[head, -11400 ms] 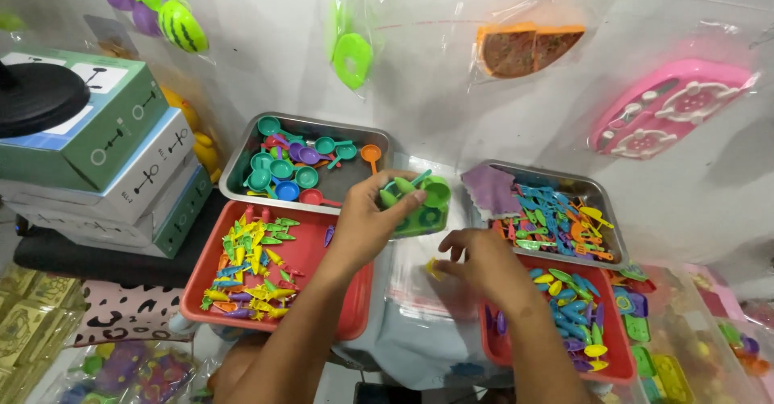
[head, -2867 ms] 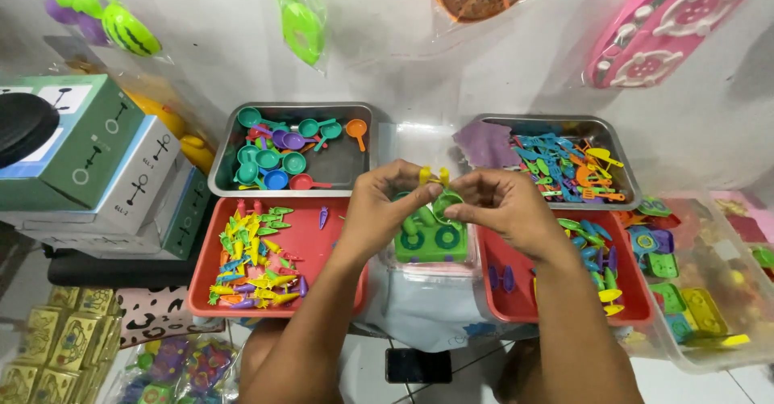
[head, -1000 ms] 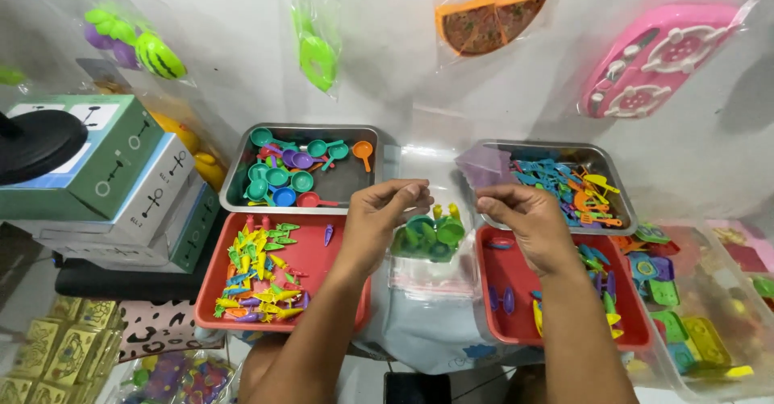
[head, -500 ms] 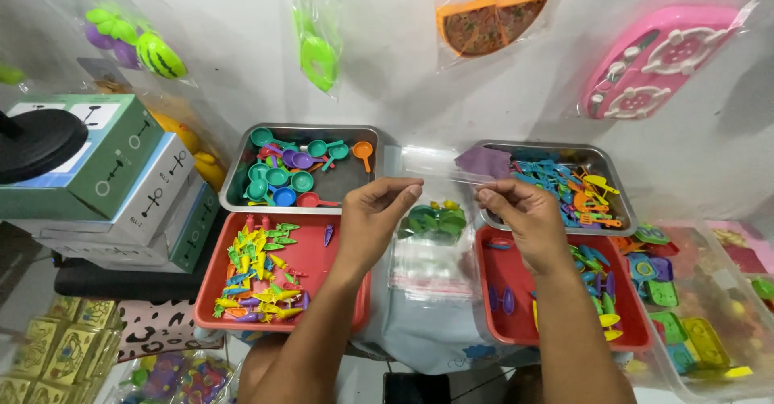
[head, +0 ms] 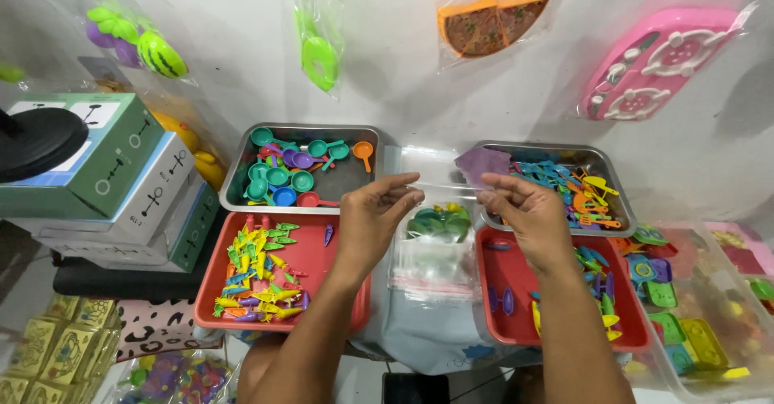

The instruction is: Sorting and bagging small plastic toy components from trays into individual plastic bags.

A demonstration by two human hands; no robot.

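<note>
Both hands, left hand [head: 372, 214] and right hand [head: 524, 210], pinch the clear plastic bag [head: 435, 239] by its mouth, fingers closed on the edges, letting the green toy pieces [head: 438, 222] settle.

brightness: bright, even, colours vivid
light source: from above and front, not in view
glare: white sheen on hanging plastic bags [head: 318, 45]; glint on clear bag [head: 435, 235] between the hands; soft shine on rim of steel tray [head: 367, 134]
shadows: soft grey ones on wall [head: 387, 89] beside the hung toys; dark under the boxes [head: 121, 186] at lower left
blur: slight motion softness on left hand [head: 372, 218] and right hand [head: 528, 210] fingers
focus: centre sharp, small toy pieces readable
distortion: wide-angle bend, boxes lean outward, corners stretched
edges: dimmer at bottom left
</note>
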